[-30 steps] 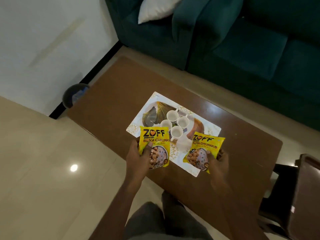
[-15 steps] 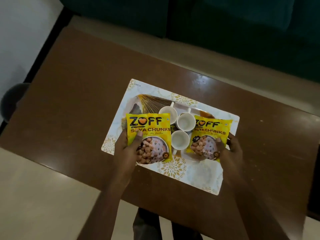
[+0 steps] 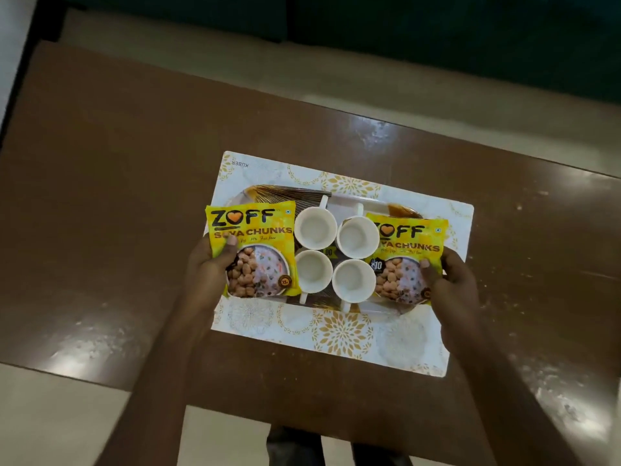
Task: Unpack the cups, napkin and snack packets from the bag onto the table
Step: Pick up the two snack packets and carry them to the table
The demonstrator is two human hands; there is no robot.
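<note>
Several white cups stand close together on a tray, which lies on a white and gold patterned mat on the brown table. My left hand grips a yellow soya chunks packet by its left edge, left of the cups. My right hand grips a second yellow packet by its right edge, right of the cups. Both packets hang low over the tray's ends. No bag or napkin is in view.
A dark green sofa runs along the far side of the table, with a strip of pale floor between them. Pale floor also lies at the near left. My legs show below the table's front edge.
The view has closed in on the table. Both hands have carried the packets forward and down, so they now flank the cups over the tray.
</note>
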